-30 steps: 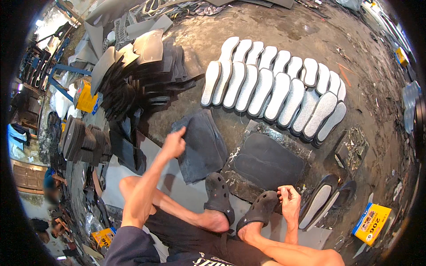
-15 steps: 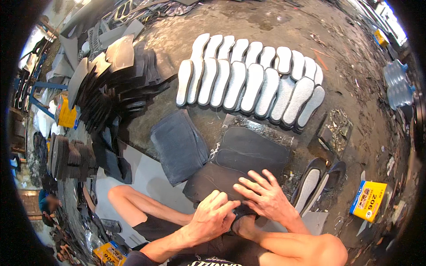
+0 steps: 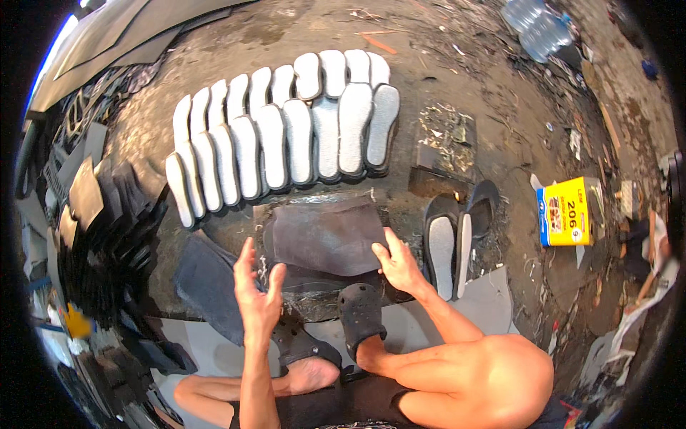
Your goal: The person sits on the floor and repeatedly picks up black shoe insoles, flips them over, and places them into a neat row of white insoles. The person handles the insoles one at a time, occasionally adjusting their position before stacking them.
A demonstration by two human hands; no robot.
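Clogs [image 3: 361,314]: black pair, on the person's feet
Left hand [image 3: 259,297]: fingers spread wide, thumb out, just left of the sheet
Right hand [image 3: 397,263]: at the sheet's right edge, honestly can't tell if it's pinching
Dark sheet [image 3: 325,236]: lying on the grimy block [image 3: 314,302]
Soles [image 3: 271,146]: two rows, white tops, beyond the block

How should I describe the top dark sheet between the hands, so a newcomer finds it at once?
Start from the rows of white-topped soles. Below them in the picture, the sheet lies over a dark block, between the left hand and right hand. Unlike the bluish stack of sheets to its left, it looks brownish.
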